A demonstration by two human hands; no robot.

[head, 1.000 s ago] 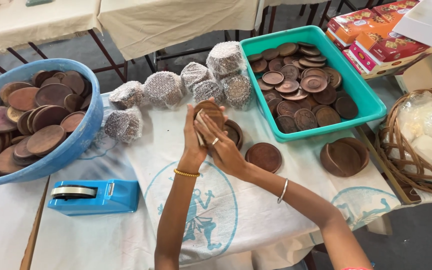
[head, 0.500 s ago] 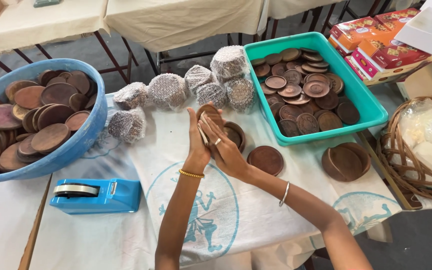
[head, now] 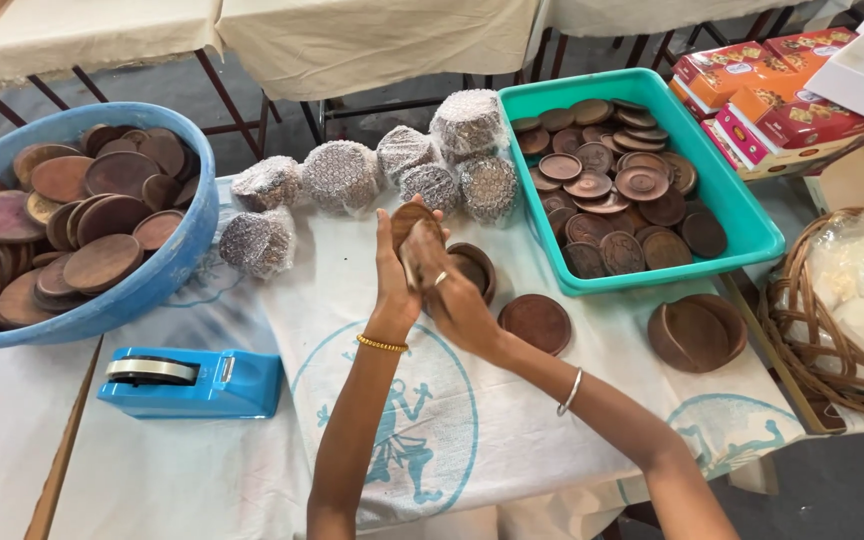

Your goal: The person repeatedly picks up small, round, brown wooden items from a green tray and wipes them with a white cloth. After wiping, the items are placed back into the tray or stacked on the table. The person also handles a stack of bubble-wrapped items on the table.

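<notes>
A white printed cloth (head: pixel 252 470) covers the table; on it the blue tub (head: pixel 177 270) and teal tray (head: pixel 742 210) hold brown wooden discs; bubble-wrapped bundles (head: pixel 342 175) lie between them; a blue tape dispenser (head: pixel 192 383) sits near the tub; above the cloth, left hand (head: pixel 395 275) and right hand (head: pixel 452 295) press a small stack of wooden discs (head: pixel 414 225) upright between their palms, fingers closed on it.

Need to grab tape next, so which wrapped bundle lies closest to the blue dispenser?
The bundle lying alone beside the blue tub, nearest the dispenser. The other bundles sit farther back, in a row towards the teal tray.
</notes>
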